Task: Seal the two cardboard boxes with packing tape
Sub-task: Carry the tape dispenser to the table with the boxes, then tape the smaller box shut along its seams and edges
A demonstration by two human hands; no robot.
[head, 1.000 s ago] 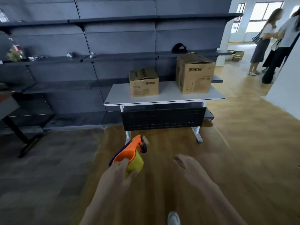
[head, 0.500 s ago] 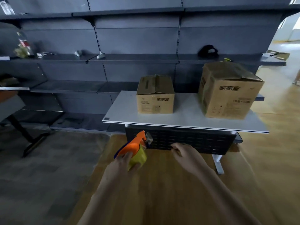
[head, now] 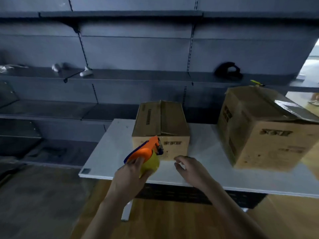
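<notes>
Head view: a dark grey shelving unit (head: 138, 49) is seen across the whole background, above a wooden floor (head: 172, 221). A white surface (head: 107, 152) is placed in front of the shelving, and both cardboard boxes are carried on it, well apart. The larger box (head: 267, 135) is stood at the right end, its top flaps folded down unevenly, with a glossy patch noted on the right flap. The smaller box (head: 160, 121) is stood near the middle, its flaps closed along a centre seam that is slightly raised. The left hand (head: 131, 176) is held over the front edge of the surface, its fingers wrapped round a tape dispenser (head: 143, 152) with an orange frame and a yellow roll, directly before the smaller box. The right hand (head: 191, 169) is held empty beside it, fingers loosely curled. A small black object (head: 227, 70) is noted on a shelf behind.
</notes>
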